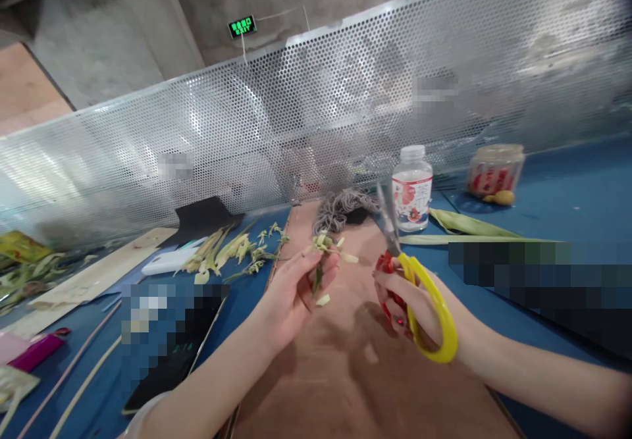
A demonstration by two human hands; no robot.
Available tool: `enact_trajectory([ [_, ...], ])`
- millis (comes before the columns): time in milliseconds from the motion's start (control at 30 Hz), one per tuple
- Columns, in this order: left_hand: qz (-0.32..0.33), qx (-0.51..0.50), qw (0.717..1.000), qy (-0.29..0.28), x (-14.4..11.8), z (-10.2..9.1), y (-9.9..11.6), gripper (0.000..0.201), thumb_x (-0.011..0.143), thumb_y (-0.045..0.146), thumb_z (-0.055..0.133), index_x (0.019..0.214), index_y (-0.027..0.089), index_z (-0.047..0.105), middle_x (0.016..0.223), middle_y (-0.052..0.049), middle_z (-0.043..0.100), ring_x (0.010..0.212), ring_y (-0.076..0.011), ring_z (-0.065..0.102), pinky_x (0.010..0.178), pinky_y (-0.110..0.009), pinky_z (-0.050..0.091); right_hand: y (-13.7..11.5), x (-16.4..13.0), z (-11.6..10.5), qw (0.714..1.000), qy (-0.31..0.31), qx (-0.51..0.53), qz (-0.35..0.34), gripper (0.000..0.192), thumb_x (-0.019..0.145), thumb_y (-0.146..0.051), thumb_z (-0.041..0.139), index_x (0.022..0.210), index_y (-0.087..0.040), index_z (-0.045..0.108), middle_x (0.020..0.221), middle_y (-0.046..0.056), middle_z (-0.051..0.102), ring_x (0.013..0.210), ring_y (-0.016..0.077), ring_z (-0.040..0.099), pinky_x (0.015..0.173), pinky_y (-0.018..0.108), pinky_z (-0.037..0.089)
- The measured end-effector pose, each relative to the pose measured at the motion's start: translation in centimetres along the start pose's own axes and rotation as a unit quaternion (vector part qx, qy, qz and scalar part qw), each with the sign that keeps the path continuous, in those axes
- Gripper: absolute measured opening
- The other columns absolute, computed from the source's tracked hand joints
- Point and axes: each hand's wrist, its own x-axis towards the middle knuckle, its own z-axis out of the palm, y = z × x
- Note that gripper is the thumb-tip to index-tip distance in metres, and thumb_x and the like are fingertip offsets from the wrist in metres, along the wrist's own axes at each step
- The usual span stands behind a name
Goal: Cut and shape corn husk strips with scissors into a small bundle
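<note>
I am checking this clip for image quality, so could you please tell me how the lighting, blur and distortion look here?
Head view: wide-angle bending bows the perforated metal screen, which also carries bright glare patches; the scissors in the right hand and the plant sprig in the left hand are slightly soft; several blocks are pixelated; soft hand shadows fall on the brown board.

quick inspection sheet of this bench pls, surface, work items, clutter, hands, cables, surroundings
surface: blue table top with a brown board under the hands
work items: small green-yellow plant sprig; yellow-and-red-handled scissors, blades pointing up
clutter: clear plastic bottle with white cap, plastic jar, long green leaves, pile of cut sprigs, grey twine bundle, black phone
hands: left hand pinches the sprig; right hand grips the scissors
cables: nothing seen
surroundings: perforated metal screen, green exit sign on concrete wall
</note>
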Motion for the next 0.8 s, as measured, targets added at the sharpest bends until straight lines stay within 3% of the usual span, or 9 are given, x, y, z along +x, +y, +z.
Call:
enact_trajectory([
  [133, -0.014, -0.075, 0.997, 0.017, 0.1, 0.0, 1.0, 0.010, 0.082, 0.010, 0.059, 0.081, 0.012, 0.069, 0.084, -0.004, 0.073, 0.075, -0.0088, 0.070, 0.072, -0.013, 0.056, -0.7, 0.2, -0.1, 0.996, -0.080, -0.028, 0.025, 0.031, 0.085, -0.041, 0.048, 0.063, -0.021, 0.041, 0.037, -0.008, 0.037, 0.031, 0.0073, 0.034, 0.034, 0.020, 0.030],
  [267, -0.014, -0.120, 0.993, -0.003, -0.1, -0.2, 1.5, 0.013, 0.084, 0.012, 0.056, 0.083, 0.014, 0.069, 0.085, -0.002, 0.074, 0.076, -0.0078, 0.070, 0.072, -0.011, 0.055, -1.1, -0.7, 0.0, 0.995, -0.073, -0.067, 0.033, 0.027, 0.083, -0.046, 0.054, 0.077, -0.023, 0.041, 0.047, -0.010, 0.041, 0.036, 0.0064, 0.035, 0.035, 0.018, 0.029],
  [400, -0.020, -0.128, 0.991, -0.029, -0.7, -0.6, 1.8, 0.015, 0.087, 0.016, 0.055, 0.084, 0.015, 0.069, 0.079, 0.000, 0.073, 0.073, -0.0063, 0.070, 0.069, -0.009, 0.053, -0.6, -1.3, -0.2, 0.983, -0.101, -0.144, -0.055, 0.026, 0.085, -0.045, 0.053, 0.086, -0.023, 0.041, 0.061, -0.007, 0.043, 0.049, 0.0075, 0.039, 0.045, 0.020, 0.035],
  [500, -0.029, -0.105, 0.990, -0.088, -1.1, -1.0, 1.8, 0.016, 0.088, 0.017, 0.053, 0.084, 0.017, 0.068, 0.076, 0.002, 0.073, 0.071, -0.0066, 0.070, 0.064, -0.010, 0.054, -0.1, -1.1, -0.5, 0.965, -0.101, -0.218, -0.105, 0.029, 0.082, -0.044, 0.057, 0.088, -0.022, 0.040, 0.073, -0.004, 0.047, 0.062, 0.0109, 0.045, 0.055, 0.023, 0.041],
  [633, -0.019, -0.084, 0.983, -0.165, -1.1, -1.1, 1.6, 0.017, 0.089, 0.019, 0.051, 0.089, 0.019, 0.068, 0.081, 0.001, 0.074, 0.073, -0.0097, 0.070, 0.061, -0.015, 0.056, 0.5, -0.6, -1.0, 0.965, -0.105, -0.207, -0.124, 0.027, 0.085, -0.044, 0.053, 0.087, -0.023, 0.037, 0.080, -0.001, 0.049, 0.069, 0.0132, 0.048, 0.062, 0.027, 0.045],
  [800, -0.023, -0.096, 0.981, -0.169, -0.8, -1.2, 1.5, 0.018, 0.089, 0.017, 0.052, 0.090, 0.019, 0.069, 0.082, 0.001, 0.075, 0.075, -0.0104, 0.071, 0.060, -0.014, 0.056, 1.4, -0.2, -1.5, 0.962, -0.102, -0.203, -0.151, 0.026, 0.084, -0.044, 0.055, 0.089, -0.023, 0.040, 0.082, 0.001, 0.053, 0.070, 0.0143, 0.049, 0.064, 0.028, 0.046],
])
